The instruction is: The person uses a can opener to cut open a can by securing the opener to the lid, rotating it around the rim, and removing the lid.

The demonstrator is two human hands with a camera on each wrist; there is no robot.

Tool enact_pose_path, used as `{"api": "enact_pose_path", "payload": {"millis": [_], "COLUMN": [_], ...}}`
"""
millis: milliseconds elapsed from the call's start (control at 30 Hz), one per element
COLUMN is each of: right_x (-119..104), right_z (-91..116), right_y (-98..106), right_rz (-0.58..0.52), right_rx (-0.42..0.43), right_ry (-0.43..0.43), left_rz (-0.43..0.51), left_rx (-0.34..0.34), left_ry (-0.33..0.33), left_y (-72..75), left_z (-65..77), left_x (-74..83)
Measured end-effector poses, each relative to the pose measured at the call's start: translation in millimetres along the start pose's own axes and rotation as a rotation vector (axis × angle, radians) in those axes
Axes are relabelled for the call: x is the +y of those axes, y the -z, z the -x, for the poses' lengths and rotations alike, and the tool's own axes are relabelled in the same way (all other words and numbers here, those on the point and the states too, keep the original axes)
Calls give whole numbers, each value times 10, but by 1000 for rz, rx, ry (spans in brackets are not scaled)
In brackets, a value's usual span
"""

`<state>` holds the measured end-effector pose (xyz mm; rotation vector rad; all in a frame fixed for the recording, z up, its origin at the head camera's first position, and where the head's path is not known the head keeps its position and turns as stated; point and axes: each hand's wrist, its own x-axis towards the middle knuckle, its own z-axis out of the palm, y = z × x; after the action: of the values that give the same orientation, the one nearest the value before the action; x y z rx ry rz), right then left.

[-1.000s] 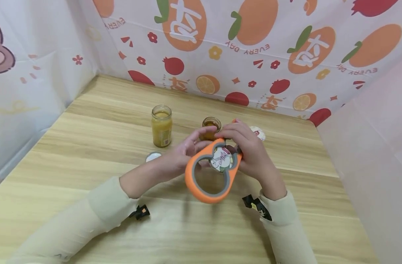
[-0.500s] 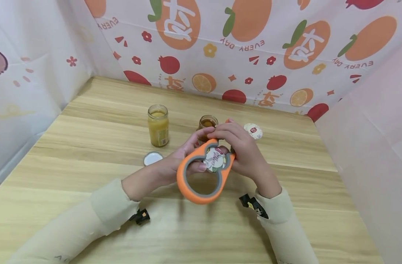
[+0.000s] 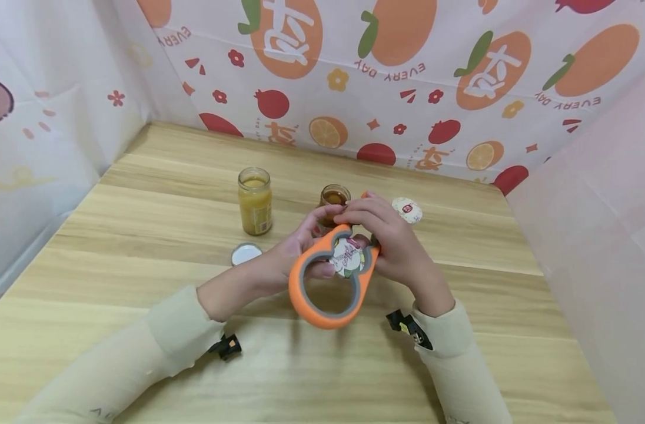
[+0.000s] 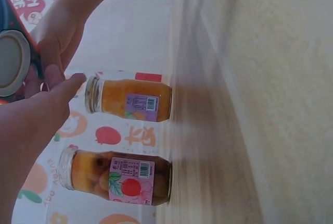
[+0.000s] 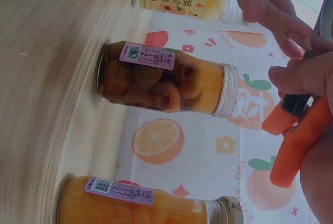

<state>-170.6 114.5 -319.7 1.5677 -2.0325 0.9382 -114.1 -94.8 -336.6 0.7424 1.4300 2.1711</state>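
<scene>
My right hand (image 3: 388,235) grips the handles of an orange-and-grey jar opener (image 3: 328,321), raised above the table. A printed jar lid (image 3: 347,257) sits in its smaller ring. My left hand (image 3: 277,256) is below the opener; its thumb shows through the large ring against the lid's edge, and it appears to pinch the lid. Its finger contact is partly hidden. Behind the hands stands an uncapped jar of dark round fruit (image 5: 156,81). An orange jar (image 4: 136,100) beside it looks capped; in the head view my right hand mostly hides it.
An uncapped yellow jar (image 3: 255,203) stands back left, with an upturned white lid (image 3: 246,254) in front. Right of the dark jar shows a white printed lid (image 3: 407,210). Patterned cloth (image 3: 322,76) walls the back of the wooden table (image 3: 142,235).
My left thumb has come up through the opener's large ring onto the lid's edge. The opener has shifted only slightly; the right hand keeps its grip.
</scene>
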Motion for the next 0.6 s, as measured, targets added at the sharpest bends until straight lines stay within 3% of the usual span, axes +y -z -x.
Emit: {"api": "enact_pose_path", "payload": {"millis": [400,600], "right_x": [2,9], "right_z": [-1,20], "right_y": [-5,-15], "right_rz": [19,48], "right_rx": [4,-4], "right_ry": [19,20], "left_rz": [43,25], "left_rx": [7,16], "left_ry": [6,20], "left_y": [68,37], "left_z": [-7,9], "left_x": [-113,-79]}}
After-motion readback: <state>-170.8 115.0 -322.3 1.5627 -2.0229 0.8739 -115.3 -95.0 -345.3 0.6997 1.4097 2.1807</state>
